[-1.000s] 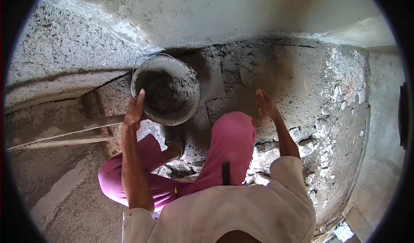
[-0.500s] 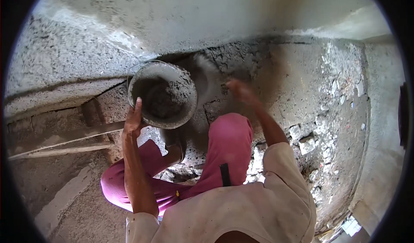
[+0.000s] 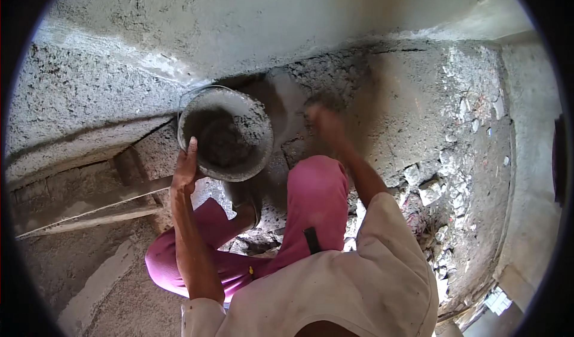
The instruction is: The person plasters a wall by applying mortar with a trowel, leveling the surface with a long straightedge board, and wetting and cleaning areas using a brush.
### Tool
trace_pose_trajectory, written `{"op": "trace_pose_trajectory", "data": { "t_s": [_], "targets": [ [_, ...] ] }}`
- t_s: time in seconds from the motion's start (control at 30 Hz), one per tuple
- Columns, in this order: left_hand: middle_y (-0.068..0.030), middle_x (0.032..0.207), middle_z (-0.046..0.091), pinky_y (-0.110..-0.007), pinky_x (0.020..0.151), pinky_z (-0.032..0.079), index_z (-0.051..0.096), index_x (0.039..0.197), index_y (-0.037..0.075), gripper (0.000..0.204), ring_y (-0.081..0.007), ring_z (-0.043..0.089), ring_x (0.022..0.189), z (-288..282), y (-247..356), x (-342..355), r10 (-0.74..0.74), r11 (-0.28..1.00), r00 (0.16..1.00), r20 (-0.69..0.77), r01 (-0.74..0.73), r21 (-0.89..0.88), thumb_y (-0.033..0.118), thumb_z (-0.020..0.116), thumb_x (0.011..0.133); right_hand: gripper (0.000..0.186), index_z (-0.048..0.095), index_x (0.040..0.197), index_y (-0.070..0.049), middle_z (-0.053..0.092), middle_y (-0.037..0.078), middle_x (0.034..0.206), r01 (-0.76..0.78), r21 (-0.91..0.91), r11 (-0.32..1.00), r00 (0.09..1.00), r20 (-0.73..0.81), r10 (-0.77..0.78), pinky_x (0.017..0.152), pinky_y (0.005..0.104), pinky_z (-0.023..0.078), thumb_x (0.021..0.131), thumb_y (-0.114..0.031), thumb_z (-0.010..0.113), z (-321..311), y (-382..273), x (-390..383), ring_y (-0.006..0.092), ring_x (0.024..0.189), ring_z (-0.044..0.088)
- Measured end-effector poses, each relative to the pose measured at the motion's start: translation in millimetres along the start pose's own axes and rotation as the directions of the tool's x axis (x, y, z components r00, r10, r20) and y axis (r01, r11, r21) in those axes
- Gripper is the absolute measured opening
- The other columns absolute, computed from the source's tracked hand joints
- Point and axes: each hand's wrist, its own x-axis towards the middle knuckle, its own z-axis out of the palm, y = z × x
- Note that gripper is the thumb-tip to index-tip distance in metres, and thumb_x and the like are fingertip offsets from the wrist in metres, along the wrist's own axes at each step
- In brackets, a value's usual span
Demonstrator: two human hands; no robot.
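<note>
A round bucket (image 3: 258, 148), its inside coated with grey wet mortar (image 3: 220, 141), stands tilted toward me against the wall corner. At its near left rim my left hand (image 3: 187, 168) is closed, thumb over the edge and fingers under the outside. My right hand (image 3: 327, 124) is to the right of the bucket, above the rough ground, blurred by motion. It looks closed, with a dark smeared shape just beyond the fingers; what that is I cannot make out. Beside the bucket, between it and my right hand, is a pale grey smooth patch (image 3: 288, 98).
A grey plastered wall (image 3: 287, 14) runs along the far side, with a rough ledge (image 3: 89, 127) at left. Wooden boards (image 3: 89, 202) lie left of my arm. Broken rubble (image 3: 430, 190) is strewn at right. My bent knee (image 3: 317, 184) rises below the right hand.
My right hand has shifted slightly left and is still blurred. The left hand keeps its grip on the bucket, which has hardly moved. The whole view has turned slightly.
</note>
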Motion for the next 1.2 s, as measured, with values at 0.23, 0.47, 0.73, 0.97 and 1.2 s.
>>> {"op": "trace_pose_trajectory", "data": {
  "t_s": [0.23,0.47,0.73,0.97,1.2],
  "targets": [
    [-0.0137,0.135,0.052,-0.035,0.102,0.039,0.040,0.140,-0.002,0.066,-0.0216,0.049,0.121,-21,-6,15,-0.023,0.960,0.989,-0.148,0.063,0.273,0.047,0.051,0.097,0.044,0.059,0.120,-0.006,0.060,0.014,0.123,-0.264,0.208,0.942,0.956,0.189,0.226,0.096,0.0387,0.043,0.096,-0.042,0.051,-48,-32,-101,0.0291,0.112,0.057],
    [-0.0093,0.135,0.051,-0.033,0.100,0.042,0.038,0.142,0.004,0.055,-0.0171,0.050,0.118,-24,-12,20,-0.002,0.994,0.997,-0.077,0.010,0.105,0.037,0.051,0.100,0.051,0.055,0.127,-0.013,0.061,0.016,0.122,-0.177,-0.489,0.854,0.792,0.444,0.419,0.094,0.0441,0.046,0.089,-0.049,0.053,-35,-71,-162,0.0328,0.114,0.057],
    [-0.0104,0.124,0.058,-0.031,0.093,0.047,0.045,0.135,-0.003,0.059,-0.0163,0.055,0.110,-37,-38,27,0.183,0.924,0.976,-0.120,-0.129,0.359,0.042,0.053,0.098,0.046,0.052,0.123,-0.014,0.068,0.020,0.103,-0.312,-0.462,0.830,0.859,0.236,0.454,0.082,0.0507,0.051,0.088,-0.043,0.054,-72,-47,-177,0.0400,0.098,0.064],
    [-0.0099,0.126,0.056,-0.032,0.097,0.043,0.042,0.138,0.001,0.055,-0.0169,0.052,0.112,-9,-15,26,0.126,0.983,0.987,-0.102,-0.111,0.145,0.036,0.054,0.098,0.039,0.056,0.120,-0.016,0.067,0.022,0.095,-0.129,-0.550,0.825,0.822,0.407,0.399,0.078,0.0515,0.051,0.089,-0.041,0.052,-35,-56,-200,0.0419,0.090,0.065],
    [-0.0082,0.133,0.053,-0.032,0.097,0.044,0.038,0.142,0.006,0.055,-0.0167,0.052,0.115,-16,-25,23,0.071,0.996,0.994,-0.085,-0.066,0.062,0.036,0.054,0.098,0.046,0.060,0.117,-0.011,0.066,0.022,0.102,-0.267,-0.350,0.898,0.899,0.245,0.364,0.082,0.0507,0.051,0.084,-0.043,0.058,-86,-72,-144,0.0421,0.095,0.063]
  ]
}}
